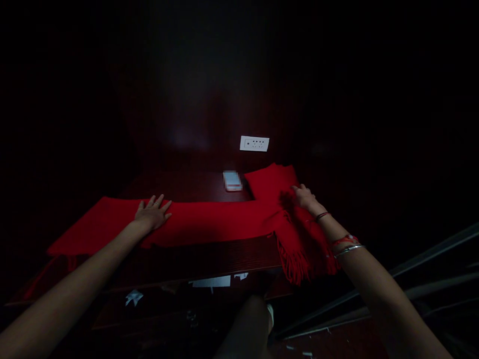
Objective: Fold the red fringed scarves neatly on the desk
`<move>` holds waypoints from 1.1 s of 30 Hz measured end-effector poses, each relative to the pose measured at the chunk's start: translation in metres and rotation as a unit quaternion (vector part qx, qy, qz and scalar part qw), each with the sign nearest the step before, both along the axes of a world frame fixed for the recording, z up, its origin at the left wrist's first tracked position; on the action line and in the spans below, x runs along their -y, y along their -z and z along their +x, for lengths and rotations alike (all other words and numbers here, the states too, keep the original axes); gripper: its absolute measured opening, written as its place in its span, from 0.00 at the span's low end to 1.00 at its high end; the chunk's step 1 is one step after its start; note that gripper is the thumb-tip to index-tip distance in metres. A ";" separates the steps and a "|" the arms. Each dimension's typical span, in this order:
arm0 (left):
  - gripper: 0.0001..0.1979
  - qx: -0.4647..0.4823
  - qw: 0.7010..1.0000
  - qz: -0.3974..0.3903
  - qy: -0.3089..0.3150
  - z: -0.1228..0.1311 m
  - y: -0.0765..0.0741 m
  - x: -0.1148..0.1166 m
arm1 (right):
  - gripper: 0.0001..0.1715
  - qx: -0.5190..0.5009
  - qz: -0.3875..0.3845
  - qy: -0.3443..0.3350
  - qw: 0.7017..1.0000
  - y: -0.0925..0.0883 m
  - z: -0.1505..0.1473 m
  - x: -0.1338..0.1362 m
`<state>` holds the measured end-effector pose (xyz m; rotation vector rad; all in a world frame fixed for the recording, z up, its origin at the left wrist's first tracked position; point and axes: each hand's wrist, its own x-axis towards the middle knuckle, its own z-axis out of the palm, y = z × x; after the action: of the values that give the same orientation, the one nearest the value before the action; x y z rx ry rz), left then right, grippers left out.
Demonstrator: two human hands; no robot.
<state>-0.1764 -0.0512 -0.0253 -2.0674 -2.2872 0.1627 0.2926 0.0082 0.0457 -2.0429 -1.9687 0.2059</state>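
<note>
Scarf [220, 217], red and fringed, lies across the counter [224, 257] in a long band from the lower left of the frame to the right of centre, where it bends into a looser heap. It probably runs lengthwise along the counter because the top is too shallow to take it the other way. At the right of the frame, one part angles up toward the back, while the fringe [295, 262] spills down over the front edge; more strands trail at the lower left.

Your left hand [152, 214] rests palm down on the band, left of centre, with fingers spread wide and nothing gripped; that broad press seems meant to hold the cloth flat and stop it sliding. Your right hand [306, 198] is at the right of centre, over the heaped end, its fingers partly bent. The dark cloth and shadow there hide the fingertips, so you cannot tell whether they pinch a fold or only touch it.

So the scarf lies beneath your left hand and extends to your right, with the smooth stretch between them. A small pale packet [232, 181] sits behind the band, near the centre, apart from both hands and perhaps left there out of the way, below the wall socket [254, 143].
</note>
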 end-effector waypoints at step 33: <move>0.11 0.356 0.778 -0.091 0.509 0.208 -0.048 -0.094 | 0.20 -0.075 -0.123 -0.401 0.905 0.001 -0.052 -0.012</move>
<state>0.0314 0.0428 0.0222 -3.5408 -0.9264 -0.5553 0.2404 0.0206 0.0447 -1.1464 -2.6620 0.7883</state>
